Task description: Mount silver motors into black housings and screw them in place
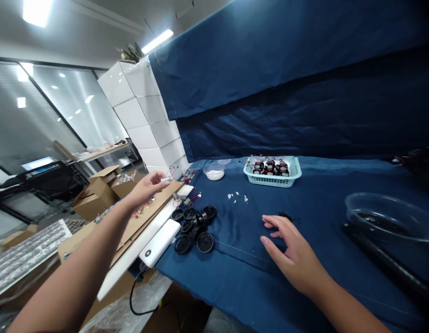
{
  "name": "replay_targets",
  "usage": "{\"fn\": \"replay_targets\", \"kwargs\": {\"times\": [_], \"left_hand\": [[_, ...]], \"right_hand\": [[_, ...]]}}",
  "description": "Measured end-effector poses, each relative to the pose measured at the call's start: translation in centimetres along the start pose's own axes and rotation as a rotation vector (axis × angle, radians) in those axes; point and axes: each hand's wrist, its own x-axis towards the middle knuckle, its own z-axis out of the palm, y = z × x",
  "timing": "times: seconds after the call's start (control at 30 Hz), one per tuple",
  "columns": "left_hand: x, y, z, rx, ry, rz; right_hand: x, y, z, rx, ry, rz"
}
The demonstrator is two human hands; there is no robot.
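My left hand (151,187) is raised over the cardboard sheets at the table's left side. Its thumb and fingers pinch a small silvery part (164,179), too small to name. Over the blue cloth (242,249), my right hand (292,252) hovers with its fingers apart and nothing in them. Just beyond it lies a small heap of black bits (285,216). Between the hands are black wheels and black plastic parts (196,226). Several small white pieces (237,197) are scattered farther back. Small motors with wires (187,199) lie near the left edge of the cloth.
A light blue basket (272,180) of black assemblies stands at the back. A clear tub with white contents (214,172) is left of it. A large clear bowl (388,217) sits at right. A white power bank (160,243) lies along the left edge, beside cardboard sheets (131,236).
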Motion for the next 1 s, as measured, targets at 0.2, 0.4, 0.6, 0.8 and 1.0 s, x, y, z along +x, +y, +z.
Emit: {"fn": "replay_targets", "kwargs": {"times": [0.2, 0.4, 0.6, 0.8, 1.0], "left_hand": [[-4.3, 9.8, 13.1, -0.293, -0.083, 0.236], [-7.4, 13.2, 25.7, -0.657, -0.244, 0.286], [-7.1, 10.7, 28.4, -0.426, -0.276, 0.495], [-7.2, 10.5, 28.4, -0.353, -0.36, 0.475], [-6.7, 10.6, 28.6, -0.419, -0.334, 0.333]], "right_hand": [[0.4, -0.6, -0.1, 0.426, 0.13, 0.237], [1.3, -1.9, -1.6, 0.941, 0.262, 0.265], [2.3, -1.4, -2.5, 0.832, 0.373, 0.353], [2.5, -1.6, -2.1, 0.751, 0.371, 0.384], [2.4, -1.4, -2.0, 0.734, 0.416, 0.355]]}}
